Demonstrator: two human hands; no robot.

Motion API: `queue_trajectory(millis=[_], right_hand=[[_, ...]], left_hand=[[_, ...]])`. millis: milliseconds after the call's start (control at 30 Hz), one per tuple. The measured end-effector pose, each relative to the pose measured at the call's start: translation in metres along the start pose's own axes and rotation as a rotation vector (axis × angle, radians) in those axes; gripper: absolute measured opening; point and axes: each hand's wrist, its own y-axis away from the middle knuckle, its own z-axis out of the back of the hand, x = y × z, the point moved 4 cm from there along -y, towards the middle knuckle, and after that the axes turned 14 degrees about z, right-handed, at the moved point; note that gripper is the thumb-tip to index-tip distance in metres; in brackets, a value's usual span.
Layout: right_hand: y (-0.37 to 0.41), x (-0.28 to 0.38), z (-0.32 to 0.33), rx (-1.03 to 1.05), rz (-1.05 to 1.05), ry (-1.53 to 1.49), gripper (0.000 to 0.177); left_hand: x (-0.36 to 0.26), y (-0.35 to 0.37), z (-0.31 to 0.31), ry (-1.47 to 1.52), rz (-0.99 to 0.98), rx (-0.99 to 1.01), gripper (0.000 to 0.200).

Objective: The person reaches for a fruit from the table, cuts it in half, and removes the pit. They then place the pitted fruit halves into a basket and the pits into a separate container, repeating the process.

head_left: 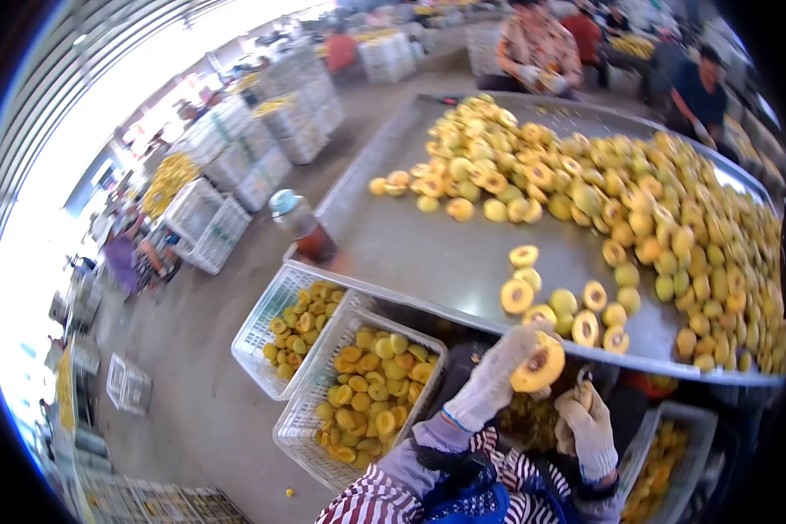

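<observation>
My left hand (pixel 491 377), in a white knit glove, grips a yellow peach half (pixel 540 363) with its cut face and brown pit showing. Just to the right, my gloved right hand (pixel 588 428) is closed around a small tool (pixel 584 375) with a metal tip; its full shape is hidden by the fingers. Both hands are over my lap at the near edge of a metal table (pixel 393 236). Close beyond them lie several loose peach halves (pixel 586 328), some cut side up with pits in. A large heap of peach halves (pixel 646 210) covers the table's far and right side.
Two white crates (pixel 286 441) of peach pieces stand at my left, another crate (pixel 703 428) at my right. A bottle with a blue lid (pixel 301 223) is on the table's left corner. Co-workers (pixel 540 48) sit across the table. Stacked crates (pixel 236 144) line the left floor.
</observation>
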Motion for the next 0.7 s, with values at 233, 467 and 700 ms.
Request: queue_trajectory(millis=[233,467,700], right_hand=[[0.003,-0.005,-0.009,0.133,0.165,0.389,0.033],[0.002,0.002,-0.005,0.134,0.210,0.541,0.043],[0.004,-0.008,-0.002,0.152,0.255,0.593,0.041]], left_hand=[[0.011,-0.008,-0.013,-0.089,0.034,-0.011,0.083],[0.013,-0.003,-0.024,-0.260,-0.001,-0.021,0.068],[0.015,0.004,-0.034,-0.385,-0.033,-0.044,0.058]])
